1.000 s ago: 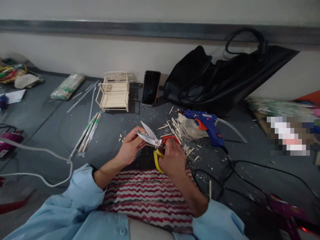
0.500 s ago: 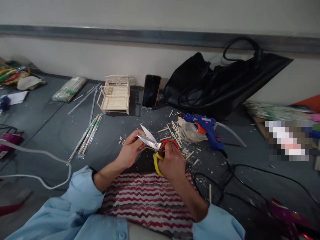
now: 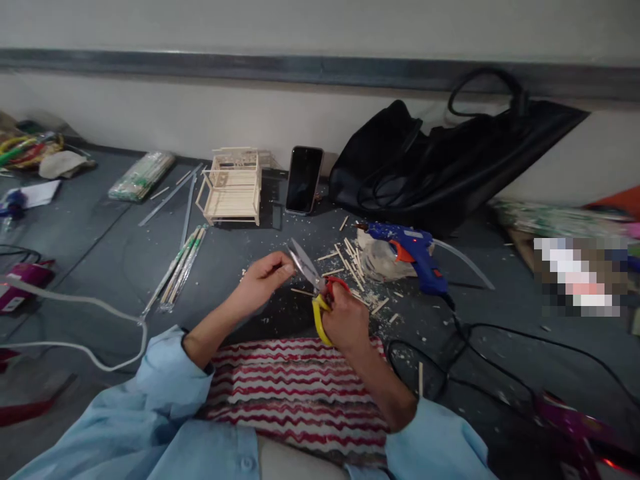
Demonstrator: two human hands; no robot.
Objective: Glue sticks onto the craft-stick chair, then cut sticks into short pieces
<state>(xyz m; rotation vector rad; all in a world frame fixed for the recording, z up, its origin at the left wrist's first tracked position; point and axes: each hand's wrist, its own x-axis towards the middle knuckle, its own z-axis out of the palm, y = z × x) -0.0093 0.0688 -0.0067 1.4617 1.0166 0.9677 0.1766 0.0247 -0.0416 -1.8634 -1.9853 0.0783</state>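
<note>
My right hand (image 3: 344, 321) grips the red and yellow handles of a pair of scissors (image 3: 314, 283), whose steel blades are closed and point up and left. My left hand (image 3: 263, 280) is pinched just left of the blade tips, holding something too small to make out. A thin wooden stick (image 3: 303, 292) lies on the floor right under the blades. Both hands hover above the dark floor, in front of my red and white striped lap cloth (image 3: 295, 393).
A blue glue gun (image 3: 413, 252) lies to the right among cut stick pieces (image 3: 350, 260), its black cable (image 3: 480, 333) looping nearer me. Farther back stand a small stick-built bench (image 3: 233, 188), a phone (image 3: 305, 180) and a black bag (image 3: 450, 167). Stick bundles (image 3: 180, 267) and a white cord (image 3: 75, 307) lie left.
The scissor blades have closed from wide open. My left hand has slid slightly left and away from the blades, and a cut stick now lies below them.
</note>
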